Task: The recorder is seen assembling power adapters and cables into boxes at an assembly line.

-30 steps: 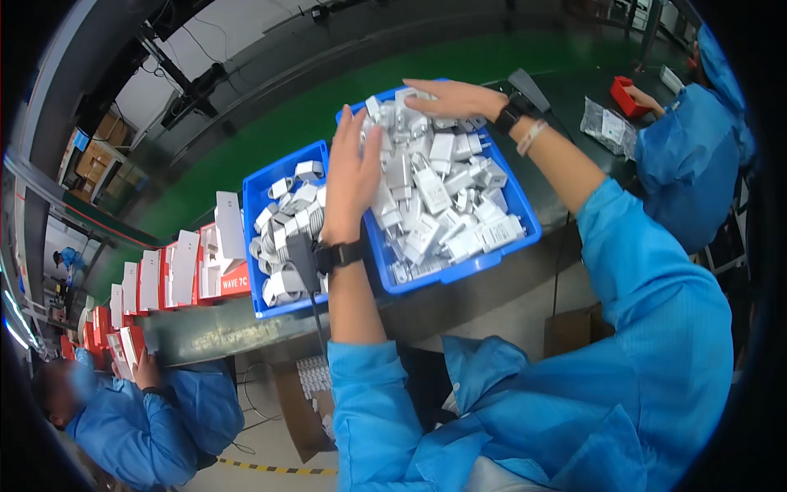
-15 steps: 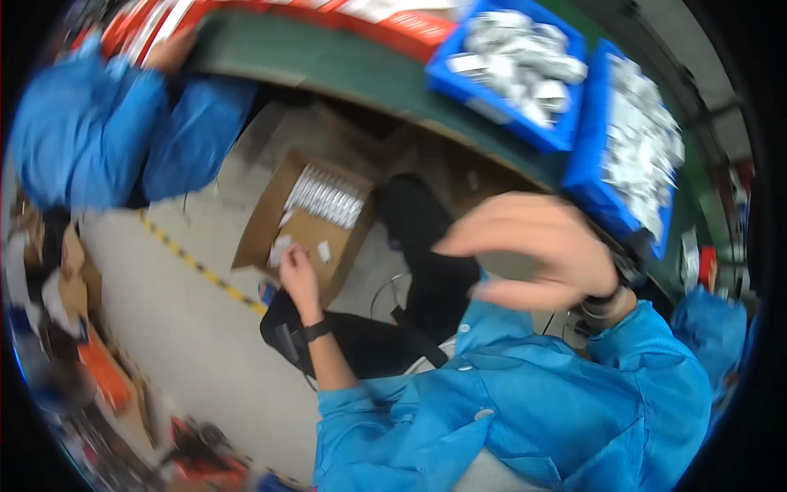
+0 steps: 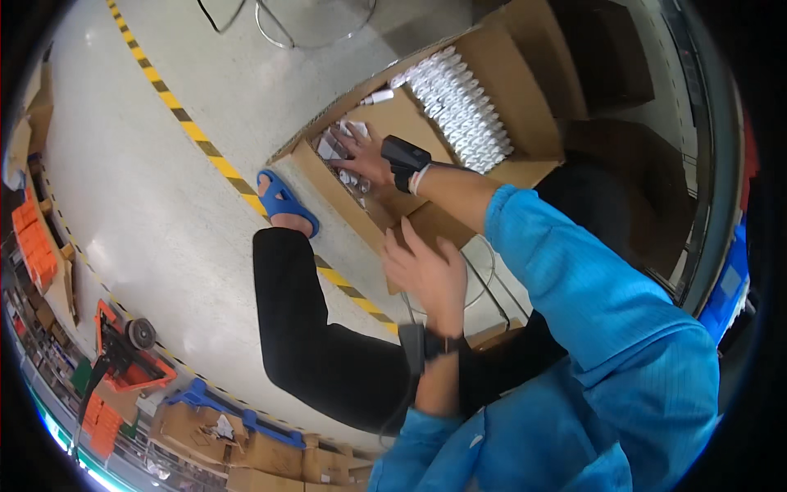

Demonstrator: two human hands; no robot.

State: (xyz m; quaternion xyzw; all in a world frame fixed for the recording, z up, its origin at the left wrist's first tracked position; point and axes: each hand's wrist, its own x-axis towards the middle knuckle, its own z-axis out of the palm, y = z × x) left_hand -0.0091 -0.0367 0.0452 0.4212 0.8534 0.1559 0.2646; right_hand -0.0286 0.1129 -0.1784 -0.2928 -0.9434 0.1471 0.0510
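An open cardboard box (image 3: 500,70) stands in front of me. Inside, small white pieces (image 3: 459,107) lie in tight rows at the far right, beside a flat cardboard sheet (image 3: 406,123). My right hand (image 3: 365,157) reaches across into the near left corner, fingers spread over a loose heap of white pieces (image 3: 331,146). It touches the heap, and nothing shows gripped in it. A single white piece (image 3: 377,97) lies apart by the left wall. My left hand (image 3: 428,266) is just outside the box's near side, fingers apart and without anything in them.
My leg in black trousers and a foot in a blue sandal (image 3: 283,201) are left of the box. Yellow-black tape (image 3: 193,131) crosses the floor. A metal ring-shaped stool base (image 3: 316,37) is at the top. An orange pallet jack (image 3: 131,353) stands far left; a blue bin (image 3: 725,287) is at right.
The view has swung down toward the box. My right hand has moved from above my lap into the box. My left hand has come out of it. The co-worker has left the view.
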